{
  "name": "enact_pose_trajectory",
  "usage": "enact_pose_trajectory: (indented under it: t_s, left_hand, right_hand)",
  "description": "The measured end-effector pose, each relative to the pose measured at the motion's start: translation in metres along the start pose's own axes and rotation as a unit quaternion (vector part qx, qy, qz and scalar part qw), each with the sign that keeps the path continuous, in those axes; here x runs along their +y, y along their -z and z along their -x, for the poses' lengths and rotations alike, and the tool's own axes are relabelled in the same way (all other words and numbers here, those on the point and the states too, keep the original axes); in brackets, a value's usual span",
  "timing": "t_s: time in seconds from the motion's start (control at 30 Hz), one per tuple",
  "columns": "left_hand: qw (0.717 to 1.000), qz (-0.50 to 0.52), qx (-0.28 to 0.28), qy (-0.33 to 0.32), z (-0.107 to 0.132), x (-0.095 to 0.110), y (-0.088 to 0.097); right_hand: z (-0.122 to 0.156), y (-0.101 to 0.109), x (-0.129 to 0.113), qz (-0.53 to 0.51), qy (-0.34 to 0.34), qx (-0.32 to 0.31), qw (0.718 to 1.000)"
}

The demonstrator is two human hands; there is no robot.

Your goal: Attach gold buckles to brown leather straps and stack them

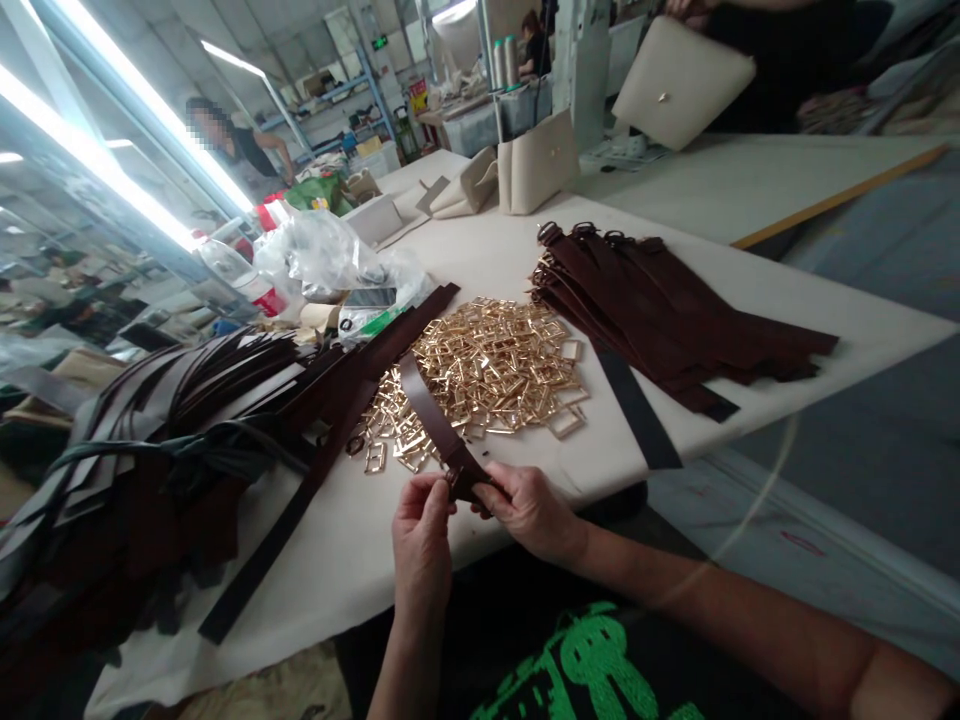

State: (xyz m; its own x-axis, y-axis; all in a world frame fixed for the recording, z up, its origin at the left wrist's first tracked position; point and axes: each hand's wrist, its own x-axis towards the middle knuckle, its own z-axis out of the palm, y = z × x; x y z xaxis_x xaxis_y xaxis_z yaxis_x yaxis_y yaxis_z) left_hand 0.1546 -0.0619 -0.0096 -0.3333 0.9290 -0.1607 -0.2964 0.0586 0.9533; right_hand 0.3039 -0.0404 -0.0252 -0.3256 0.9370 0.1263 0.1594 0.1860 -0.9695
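Both my hands meet at the front edge of the table, pinched around one dark brown leather strap [435, 415]. My left hand [421, 515] grips the strap near its end, where a bit of metal, perhaps a buckle, shows between the fingers. From the other side my right hand [536, 508] closes on the folded end. The strap's free length arches up and away over a heap of gold metal buckles [487, 365]. The fingers partly hide the strap's end.
Brown straps with buckles [660, 310] lie stacked at the right. A tied bundle of straps [172, 430] fills the left. Behind stand a beige bag [536, 165], plastic bags [322, 250] and a bottle [232, 268]. A person at the upper right holds a beige bag piece [682, 80].
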Motion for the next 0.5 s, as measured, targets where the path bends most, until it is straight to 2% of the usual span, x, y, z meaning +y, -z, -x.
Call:
enact_pose_trajectory:
  t_s: [0.27, 0.4, 0.5]
  left_hand:
    - [1.000, -0.016, -0.017, -0.017, -0.003, -0.009, 0.003]
    - [0.999, -0.026, -0.018, 0.012, -0.009, -0.009, 0.004]
    - [0.998, -0.047, -0.042, 0.018, -0.010, -0.007, 0.007]
  right_hand:
    - [0.002, 0.000, 0.001, 0.052, 0.029, -0.008, 0.998]
    - [0.002, 0.000, 0.001, 0.103, 0.040, -0.013, 0.994]
    - [0.001, 0.001, 0.002, 0.122, 0.044, -0.015, 0.991]
